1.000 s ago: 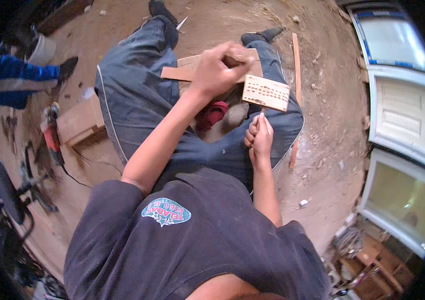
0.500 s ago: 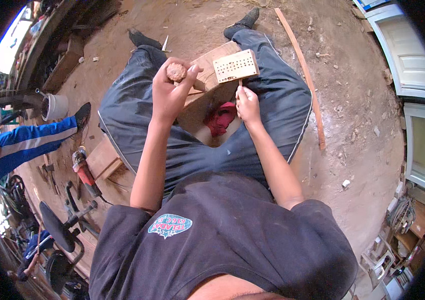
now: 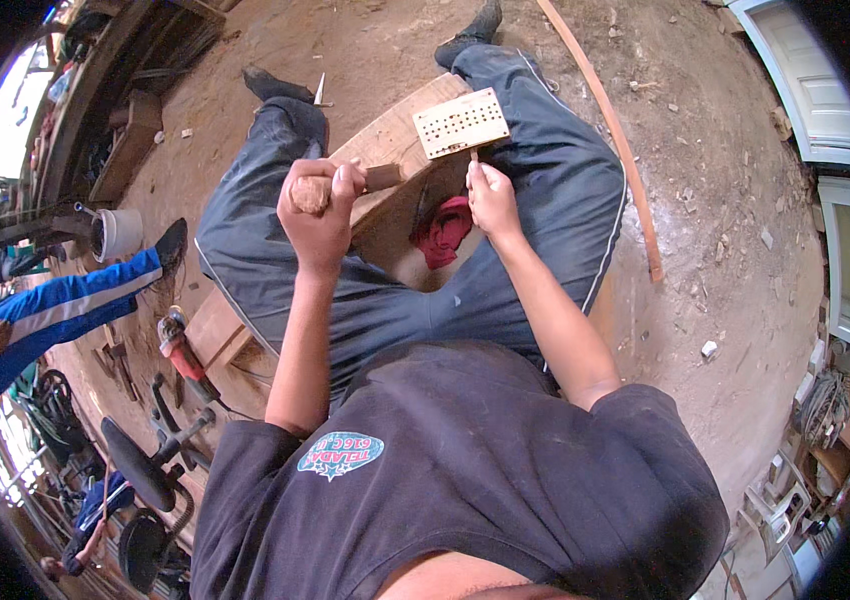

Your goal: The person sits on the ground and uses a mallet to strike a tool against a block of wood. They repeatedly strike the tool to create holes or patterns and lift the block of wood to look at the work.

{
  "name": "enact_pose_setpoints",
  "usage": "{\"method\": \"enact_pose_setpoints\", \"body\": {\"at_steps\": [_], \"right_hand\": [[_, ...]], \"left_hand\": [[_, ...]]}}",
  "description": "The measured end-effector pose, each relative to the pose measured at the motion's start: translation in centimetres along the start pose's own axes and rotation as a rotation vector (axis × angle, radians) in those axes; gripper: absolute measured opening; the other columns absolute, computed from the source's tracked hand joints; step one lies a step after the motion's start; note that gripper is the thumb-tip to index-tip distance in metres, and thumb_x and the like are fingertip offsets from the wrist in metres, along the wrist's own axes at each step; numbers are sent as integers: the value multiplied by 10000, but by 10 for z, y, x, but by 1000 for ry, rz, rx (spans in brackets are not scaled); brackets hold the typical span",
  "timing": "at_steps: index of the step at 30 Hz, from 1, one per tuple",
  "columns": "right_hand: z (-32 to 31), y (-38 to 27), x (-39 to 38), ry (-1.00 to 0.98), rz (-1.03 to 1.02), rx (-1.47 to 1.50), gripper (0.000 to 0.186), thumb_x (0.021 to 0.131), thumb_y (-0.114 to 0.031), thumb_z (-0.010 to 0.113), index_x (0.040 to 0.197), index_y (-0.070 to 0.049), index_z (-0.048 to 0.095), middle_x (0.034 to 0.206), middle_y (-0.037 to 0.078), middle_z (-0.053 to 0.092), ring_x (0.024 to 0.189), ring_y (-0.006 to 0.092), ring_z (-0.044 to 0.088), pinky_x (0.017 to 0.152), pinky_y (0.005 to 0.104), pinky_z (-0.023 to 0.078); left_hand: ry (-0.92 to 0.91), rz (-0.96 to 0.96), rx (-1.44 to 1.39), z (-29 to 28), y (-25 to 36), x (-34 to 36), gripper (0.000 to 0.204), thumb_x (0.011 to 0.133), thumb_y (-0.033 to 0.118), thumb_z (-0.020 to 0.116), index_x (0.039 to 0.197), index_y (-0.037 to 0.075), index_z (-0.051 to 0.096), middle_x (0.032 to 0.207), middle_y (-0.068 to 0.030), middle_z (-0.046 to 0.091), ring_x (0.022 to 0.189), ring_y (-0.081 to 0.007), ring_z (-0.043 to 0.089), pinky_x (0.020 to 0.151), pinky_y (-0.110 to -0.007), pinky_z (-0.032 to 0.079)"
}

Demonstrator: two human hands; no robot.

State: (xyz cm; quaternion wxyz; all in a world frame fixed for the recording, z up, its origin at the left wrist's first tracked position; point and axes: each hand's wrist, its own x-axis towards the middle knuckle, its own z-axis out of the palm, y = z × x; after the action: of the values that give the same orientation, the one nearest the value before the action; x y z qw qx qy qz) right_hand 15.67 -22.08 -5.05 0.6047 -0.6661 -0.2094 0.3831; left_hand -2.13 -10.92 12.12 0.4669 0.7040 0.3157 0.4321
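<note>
Chisel [image 3: 473, 158] stands under the right hand [image 3: 490, 195], whose grip is clenched around it, tip at the edge of the perforated pale board [image 3: 462, 122] on the plank [image 3: 385, 150] across the person's knees. Left hand [image 3: 320, 205] holds a wooden mallet [image 3: 340, 185] raised, grip tight around it; any cut made seems slight, though the tip is too small to judge. An angle grinder [image 3: 183, 350] and another person's blue-trousered leg [image 3: 75, 300] lie well apart on the dirt floor [image 3: 725, 200], nothing blocking the work.

The left hand [image 3: 320, 205] grips a wooden mallet [image 3: 345, 185] while the right hand [image 3: 490, 195] steadies a chisel [image 3: 473, 158] under a perforated board [image 3: 462, 122].
</note>
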Motion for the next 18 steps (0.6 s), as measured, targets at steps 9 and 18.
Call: {"method": "enact_pose_setpoints", "body": {"at_steps": [9, 18], "right_hand": [[7, -138, -63, -123, -89, 403, 270, 1051, -270, 450, 979, -37, 565, 596, -50, 388, 456, 31, 301, 421, 201, 263], [-5, -198, -100, -188, -193, 205, 303, 1062, -257, 379, 1105, -12, 553, 554, -15, 392, 439, 62, 302, 406, 232, 257]], "left_hand": [[163, 22, -297, 17, -22, -14, 142, 888, 25, 652, 852, 11, 515, 775, -63, 603, 718, -128, 625, 700, -275, 524], [217, 100, 159, 27, -20, 11, 159, 818, 84, 711, 737, 22, 589, 648, -99, 593, 571, -199, 596, 557, -316, 466]]}}
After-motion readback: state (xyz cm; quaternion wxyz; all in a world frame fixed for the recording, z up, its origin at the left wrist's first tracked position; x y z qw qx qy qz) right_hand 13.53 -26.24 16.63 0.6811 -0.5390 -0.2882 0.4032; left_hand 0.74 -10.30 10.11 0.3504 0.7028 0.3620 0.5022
